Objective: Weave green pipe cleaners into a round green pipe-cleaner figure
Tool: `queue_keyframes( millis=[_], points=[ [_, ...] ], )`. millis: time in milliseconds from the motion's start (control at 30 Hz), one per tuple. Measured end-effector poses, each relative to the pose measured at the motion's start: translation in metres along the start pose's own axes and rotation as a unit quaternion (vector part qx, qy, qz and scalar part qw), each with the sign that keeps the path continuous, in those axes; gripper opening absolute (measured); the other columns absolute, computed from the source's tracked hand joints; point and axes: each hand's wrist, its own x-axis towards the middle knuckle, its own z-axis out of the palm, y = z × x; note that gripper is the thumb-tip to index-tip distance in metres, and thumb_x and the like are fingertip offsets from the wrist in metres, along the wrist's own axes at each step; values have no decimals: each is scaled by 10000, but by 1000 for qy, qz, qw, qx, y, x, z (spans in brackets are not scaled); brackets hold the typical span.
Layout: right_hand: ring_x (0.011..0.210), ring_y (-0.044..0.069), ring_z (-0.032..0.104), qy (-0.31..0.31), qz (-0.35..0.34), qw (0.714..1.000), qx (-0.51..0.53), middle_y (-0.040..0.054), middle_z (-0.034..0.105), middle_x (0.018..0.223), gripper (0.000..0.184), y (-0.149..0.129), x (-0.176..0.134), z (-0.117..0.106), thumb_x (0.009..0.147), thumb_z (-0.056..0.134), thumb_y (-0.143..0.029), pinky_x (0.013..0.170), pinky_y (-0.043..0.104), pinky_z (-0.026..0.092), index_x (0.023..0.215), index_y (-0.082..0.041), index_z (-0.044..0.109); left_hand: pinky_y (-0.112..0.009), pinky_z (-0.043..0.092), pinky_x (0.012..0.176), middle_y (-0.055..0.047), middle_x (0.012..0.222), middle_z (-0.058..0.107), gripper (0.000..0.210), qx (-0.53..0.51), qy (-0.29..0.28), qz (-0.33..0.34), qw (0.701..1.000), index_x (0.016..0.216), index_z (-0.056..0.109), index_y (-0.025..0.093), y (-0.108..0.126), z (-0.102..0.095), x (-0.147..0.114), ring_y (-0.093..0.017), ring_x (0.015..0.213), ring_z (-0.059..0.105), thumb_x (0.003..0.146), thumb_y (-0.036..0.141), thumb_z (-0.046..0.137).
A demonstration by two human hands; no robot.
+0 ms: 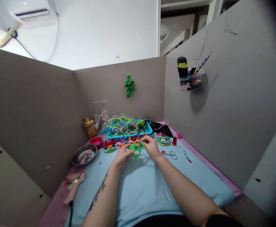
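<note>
Over the middle of the blue cloth (147,189), my left hand (122,156) pinches a bright green pipe-cleaner piece (134,147) with loops hanging below it. A small patch of red and orange shows at its top, but I cannot make out what it is. From the other side, my right hand (150,147) has its fingertips closed on a loop of the same green piece. Just behind my hands stands a row of colourful pipe-cleaner figures (109,146), partly hidden by the fingers. Scissors (172,154) lie right of my right wrist.
A blue tray (148,128) heaped with pipe cleaners (126,123) stands at the back. At left are a metal bowl (74,156) and a pink glue gun (74,189). Grey panels (213,113) enclose the table; a small bin (190,82) hangs at right.
</note>
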Motion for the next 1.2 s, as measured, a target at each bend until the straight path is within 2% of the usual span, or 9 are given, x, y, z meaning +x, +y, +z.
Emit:
queue_keyframes(
  millis=[67, 267, 433, 500, 567, 667, 800, 1000, 1200],
  points=[
    [602, 137, 504, -10, -8, 1000, -5, 14, 582, 634, 200, 2, -1, 0, 672, 659, -356, 564, 252, 411, 655, -161, 619, -170, 130, 382, 90, 565, 433, 598, -2, -3, -3, 1000, 1061, 459, 149, 1, 1, 0, -8, 387, 264, 567, 295, 763],
    [637, 141, 557, -140, 28, 988, 62, 4, 609, 670, 251, 5, -2, 8, 645, 690, -391, 617, 264, 453, 681, -161, 596, -184, 131, 378, 86, 572, 442, 561, -15, 13, 24, 1000, 1027, 479, 157, 3, 2, -1, -5, 368, 261, 571, 323, 761],
    [707, 153, 584, -171, 72, 980, 66, 25, 631, 789, 276, 1, -2, 9, 657, 675, -320, 670, 284, 465, 879, -165, 624, -178, 135, 376, 104, 534, 416, 575, -24, 42, 48, 998, 1038, 456, 167, 1, 2, 2, -7, 356, 245, 578, 337, 755],
    [652, 132, 563, -188, 78, 977, 59, 23, 616, 823, 460, 1, -4, 9, 662, 668, -284, 611, 263, 456, 1097, -183, 559, -174, 137, 373, 108, 525, 417, 594, -31, 72, 56, 995, 1034, 445, 163, 0, 2, 4, -10, 357, 253, 564, 345, 759],
    [604, 113, 530, -203, 65, 976, 52, 14, 593, 841, 721, 1, -9, 11, 632, 697, -247, 556, 239, 437, 1287, -216, 397, -171, 143, 374, 108, 529, 433, 607, -33, 104, 65, 992, 1030, 428, 164, -1, 2, 5, -11, 357, 261, 556, 350, 758],
    [564, 96, 493, -195, 44, 979, 47, -3, 563, 828, 954, 0, -15, 16, 578, 735, -193, 516, 217, 412, 1379, -245, 218, -165, 177, 394, 93, 572, 492, 614, -26, 142, 76, 987, 1033, 405, 178, -3, 2, 7, -15, 370, 315, 557, 352, 751],
    [520, 82, 474, -120, 52, 990, 45, 11, 559, 857, 853, 3, -19, 26, 657, 636, -165, 497, 217, 405, 1381, -250, 193, -168, 206, 418, 58, 629, 564, 590, -7, 154, 89, 984, 1014, 410, 186, -5, 4, 8, -30, 402, 381, 555, 345, 745],
    [693, 149, 573, -50, 17, 998, 30, 13, 596, 789, 615, 12, -15, 28, 708, 537, -160, 656, 280, 473, 1292, -208, 349, -171, 217, 426, 38, 641, 586, 579, 12, 152, 93, 984, 1013, 419, 187, -3, 8, 7, -50, 439, 417, 554, 337, 738],
    [720, 156, 591, -5, 6, 1000, 4, -7, 601, 735, 468, 10, -13, 23, 722, 528, -172, 722, 310, 475, 1181, -198, 439, -171, 206, 415, 57, 608, 552, 582, 6, 154, 96, 983, 1013, 412, 188, -5, 7, 9, -42, 414, 383, 554, 341, 736]
  ],
)
